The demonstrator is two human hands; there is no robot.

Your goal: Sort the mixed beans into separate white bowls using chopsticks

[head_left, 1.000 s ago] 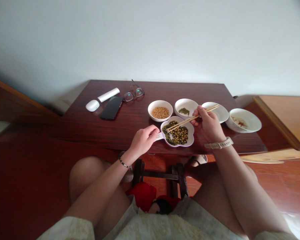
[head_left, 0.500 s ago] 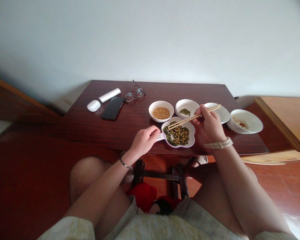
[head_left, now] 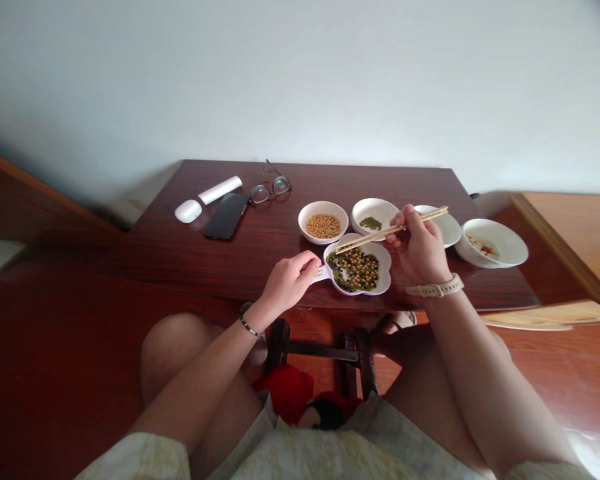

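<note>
The chopsticks are gripped in the right hand, its fingers closed about their upper half. To the left of that grip, the tips are poised low over the dish, in which mixed beans are spread; whether any bean is pinched cannot be told. The handle is clasped in the left hand, across the dish from the right one. Just beyond the dish, a bowl of green beans is placed, with yellow beans held in another to its left. Farther right of the grip, a large bowl is seen. By judgement, the mixed beans are being worked with the chopsticks; for a pick, the tips need to be closed lightly around one bean, with the dish held steady.
</note>
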